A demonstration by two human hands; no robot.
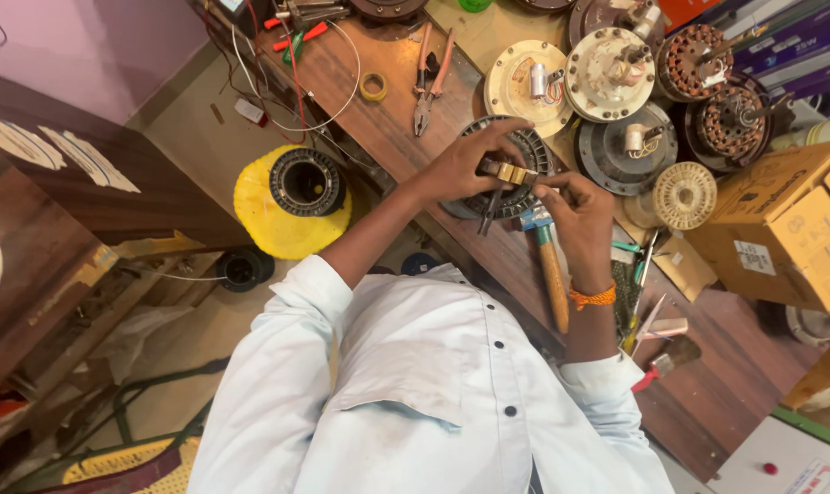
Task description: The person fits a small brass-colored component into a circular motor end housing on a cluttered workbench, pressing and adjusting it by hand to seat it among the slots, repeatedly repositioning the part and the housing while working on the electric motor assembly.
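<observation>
Head view: the person worked at a wooden surface (397,119) crowded with motor parts. The left hand (461,165) was pinched, thumb and fingers together, on a small brass-coloured piece (506,172) held over a round, dark, slotted stator core (516,174); the right hand (575,206) was closed on the same piece from the other side. The core lay flat on the surface at the near edge, its axis pointing up; the brass-coloured piece ran roughly left to right across it. By judgement the core is heavy, rigid steel, best gripped by its outer rim, while the small piece is light and easily dropped. A wooden-handled hammer (552,274) lay just beside the right wrist; pliers (429,78) lay well apart.
</observation>
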